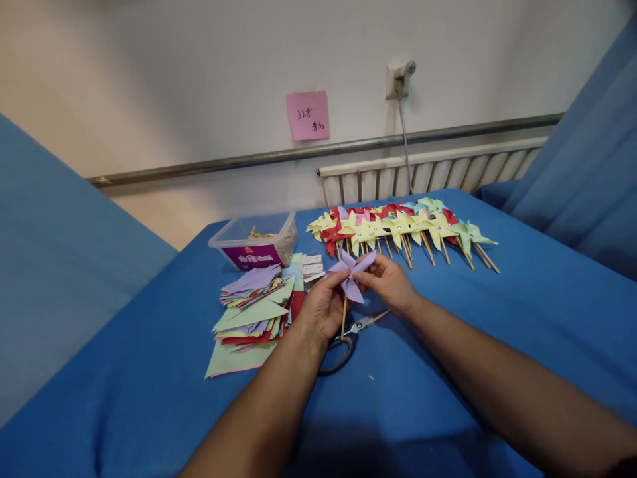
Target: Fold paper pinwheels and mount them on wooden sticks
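Observation:
Both hands hold a purple paper pinwheel (pixel 353 288) on a thin wooden stick (pixel 344 317), in the middle of the head view. My left hand (pixel 322 311) is closed around its left side, with the thumb on the paper near the centre and the stick hanging down beside the palm. My right hand (pixel 391 282) pinches the pinwheel's right blades between thumb and fingers. Just below the hands lie scissors (pixel 359 324) with dark handles, partly hidden by my left hand and wrist. Left of my hands are stacks of cut coloured paper (pixel 256 312).
A clear plastic box (pixel 286 242) with thin sticks stands behind the paper. Small white boxes (pixel 312 265) sit beside it. Finished pinwheels (pixel 398 229) in several colours lie in a row at the back of the blue-covered table (pixel 428 392). Behind are a radiator (pixel 438 171) and a wall rail (pixel 249 159).

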Motion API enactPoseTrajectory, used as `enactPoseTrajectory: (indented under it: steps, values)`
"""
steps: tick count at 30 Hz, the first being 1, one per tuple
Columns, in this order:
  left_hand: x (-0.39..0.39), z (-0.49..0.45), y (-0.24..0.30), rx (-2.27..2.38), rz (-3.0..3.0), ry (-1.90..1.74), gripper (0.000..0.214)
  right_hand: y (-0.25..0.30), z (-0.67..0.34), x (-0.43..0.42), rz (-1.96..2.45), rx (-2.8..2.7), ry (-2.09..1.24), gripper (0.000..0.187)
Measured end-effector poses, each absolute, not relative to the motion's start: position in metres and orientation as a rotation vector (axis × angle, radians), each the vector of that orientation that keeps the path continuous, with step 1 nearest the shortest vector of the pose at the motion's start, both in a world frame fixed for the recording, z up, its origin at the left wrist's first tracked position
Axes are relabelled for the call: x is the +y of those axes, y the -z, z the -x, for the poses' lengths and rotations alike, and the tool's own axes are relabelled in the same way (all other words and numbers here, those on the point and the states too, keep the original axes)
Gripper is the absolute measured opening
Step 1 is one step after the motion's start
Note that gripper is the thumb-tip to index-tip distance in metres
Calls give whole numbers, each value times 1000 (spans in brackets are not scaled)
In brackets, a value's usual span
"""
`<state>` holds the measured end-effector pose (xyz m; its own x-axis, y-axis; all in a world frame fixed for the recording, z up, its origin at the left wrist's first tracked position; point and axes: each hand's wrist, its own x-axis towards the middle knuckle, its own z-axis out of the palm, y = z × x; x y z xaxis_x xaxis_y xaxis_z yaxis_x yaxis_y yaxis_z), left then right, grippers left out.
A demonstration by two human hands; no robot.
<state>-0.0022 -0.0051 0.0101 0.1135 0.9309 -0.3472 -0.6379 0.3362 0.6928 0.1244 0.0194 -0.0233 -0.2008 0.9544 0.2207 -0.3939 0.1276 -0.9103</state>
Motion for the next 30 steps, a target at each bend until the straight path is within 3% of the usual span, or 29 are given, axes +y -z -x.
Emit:
enactPoseTrajectory:
  steps: [16,24,30]
  values:
    - [-6,2,-15,928,-428,-1205,16,24,-135,26,697,-964,-1440,26]
    - [-5,1,-4,951,-651,-1345,29,21,-145,28,892,-1320,-746,23]
    - [-4,-1,-1,981,-666,-1361,34,24,-136,24,836,-1508,-647,13]
